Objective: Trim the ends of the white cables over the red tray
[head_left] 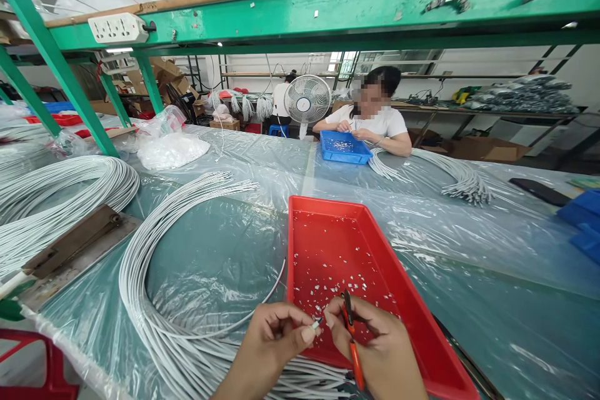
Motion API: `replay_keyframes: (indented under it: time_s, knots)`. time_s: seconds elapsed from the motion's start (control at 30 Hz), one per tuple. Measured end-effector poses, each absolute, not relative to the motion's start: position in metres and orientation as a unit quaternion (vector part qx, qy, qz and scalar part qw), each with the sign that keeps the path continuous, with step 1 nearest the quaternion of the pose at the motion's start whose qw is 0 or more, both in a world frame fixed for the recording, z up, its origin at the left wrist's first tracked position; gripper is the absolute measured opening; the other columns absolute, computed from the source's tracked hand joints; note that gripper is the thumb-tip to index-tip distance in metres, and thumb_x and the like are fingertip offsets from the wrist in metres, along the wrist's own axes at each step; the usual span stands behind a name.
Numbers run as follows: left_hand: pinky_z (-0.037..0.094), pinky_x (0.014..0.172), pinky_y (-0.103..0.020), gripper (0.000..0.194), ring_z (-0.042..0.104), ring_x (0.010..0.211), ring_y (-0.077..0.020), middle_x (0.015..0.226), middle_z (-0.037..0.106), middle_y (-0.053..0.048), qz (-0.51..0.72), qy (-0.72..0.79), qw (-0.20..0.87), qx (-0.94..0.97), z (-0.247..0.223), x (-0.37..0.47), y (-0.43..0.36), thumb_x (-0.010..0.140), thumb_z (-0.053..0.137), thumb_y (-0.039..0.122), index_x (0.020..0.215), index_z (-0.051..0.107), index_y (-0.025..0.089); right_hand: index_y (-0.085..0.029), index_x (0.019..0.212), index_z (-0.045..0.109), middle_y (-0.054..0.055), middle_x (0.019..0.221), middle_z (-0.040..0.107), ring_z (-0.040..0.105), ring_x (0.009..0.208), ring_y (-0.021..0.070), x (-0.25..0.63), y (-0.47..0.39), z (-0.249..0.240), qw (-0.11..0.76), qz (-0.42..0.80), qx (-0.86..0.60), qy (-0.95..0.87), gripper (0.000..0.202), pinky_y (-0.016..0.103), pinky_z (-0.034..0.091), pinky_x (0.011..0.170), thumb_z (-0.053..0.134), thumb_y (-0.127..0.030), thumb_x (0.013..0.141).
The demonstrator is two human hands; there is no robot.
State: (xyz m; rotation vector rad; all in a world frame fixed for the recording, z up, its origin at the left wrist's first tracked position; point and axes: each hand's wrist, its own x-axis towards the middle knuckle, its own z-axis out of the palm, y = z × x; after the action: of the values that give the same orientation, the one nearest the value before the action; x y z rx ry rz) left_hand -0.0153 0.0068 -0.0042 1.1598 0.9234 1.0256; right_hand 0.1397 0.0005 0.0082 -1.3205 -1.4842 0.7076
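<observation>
My left hand (281,347) pinches the end of a white cable (317,324) between thumb and fingertips, above the near part of a red tray (375,244). Dark material shows at the cable's tip. In my right hand (379,347) are orange-handled cutting pliers (352,337), their dark jaws pointing up and away. Whether the jaws are open I cannot tell. Small white scraps lie scattered in the tray. Left of it curves a large bundle of white cables (140,287), with ends passing under my left hand.
A bigger cable coil (107,178) and a metal blade-like fixture (75,244) sit at the left. Across the table a co-worker (375,115) handles something over a blue tray (344,147). A green shelf frame (281,25) crosses overhead. A fan (307,100) stands behind.
</observation>
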Motion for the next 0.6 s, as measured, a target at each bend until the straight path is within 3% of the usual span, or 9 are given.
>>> replay_keyframes:
  time_s: [0.1, 0.2, 0.37, 0.5, 0.6]
  knots:
    - [0.034, 0.05, -0.019, 0.009, 0.045, 0.055, -0.0094, 0.065, 0.059, -0.003, 0.531, 0.412, 0.402, 0.622, -0.007, -0.011, 0.0, 0.078, 0.06, 0.018, 0.077, 0.068, 0.015, -0.019, 0.075, 0.061, 0.0, 0.067, 0.062, 0.057, 0.057, 0.0149, 0.16, 0.006, 0.009, 0.393, 0.159, -0.564, -0.709, 0.013, 0.022, 0.044, 0.054, 0.048, -0.018, 0.072]
    - [0.04, 0.052, -0.02, 0.015, 0.054, 0.058, -0.0116, 0.071, 0.063, -0.007, 0.563, 0.356, 0.225, 0.711, -0.007, -0.009, -0.002, 0.077, 0.056, 0.005, 0.084, 0.066, 0.013, -0.024, 0.084, 0.061, -0.001, 0.075, 0.066, 0.062, 0.061, 0.0179, 0.18, 0.013, 0.01, 0.263, 0.035, -0.621, -0.737, 0.019, 0.023, 0.042, 0.05, 0.047, -0.019, 0.072]
    - [0.044, 0.052, -0.023, 0.022, 0.057, 0.058, -0.014, 0.071, 0.066, -0.008, 0.572, 0.334, 0.052, 0.748, -0.008, -0.009, -0.001, 0.072, 0.059, -0.001, 0.089, 0.064, 0.012, -0.025, 0.072, 0.058, -0.001, 0.056, 0.063, 0.064, 0.053, 0.0259, 0.193, 0.02, 0.015, 0.088, -0.042, -0.719, -0.688, 0.011, 0.025, 0.034, 0.041, 0.051, -0.032, 0.078]
    - [0.043, 0.05, -0.023, 0.021, 0.057, 0.056, -0.0136, 0.068, 0.066, -0.006, 0.564, 0.346, 0.023, 0.749, -0.01, -0.01, -0.001, 0.071, 0.06, -0.001, 0.087, 0.064, 0.013, -0.027, 0.089, 0.059, 0.0, 0.072, 0.069, 0.064, 0.055, 0.0244, 0.196, 0.019, 0.016, 0.119, -0.069, -0.724, -0.675, 0.014, 0.024, 0.034, 0.041, 0.051, -0.026, 0.077]
    - [0.042, 0.051, -0.023, 0.022, 0.057, 0.057, -0.0135, 0.068, 0.065, -0.006, 0.561, 0.345, 0.021, 0.752, -0.012, -0.009, -0.002, 0.071, 0.06, -0.001, 0.088, 0.063, 0.013, -0.025, 0.075, 0.059, -0.002, 0.057, 0.062, 0.058, 0.047, 0.0205, 0.192, 0.016, 0.016, 0.173, -0.049, -0.709, -0.682, 0.011, 0.023, 0.032, 0.04, 0.051, -0.032, 0.078]
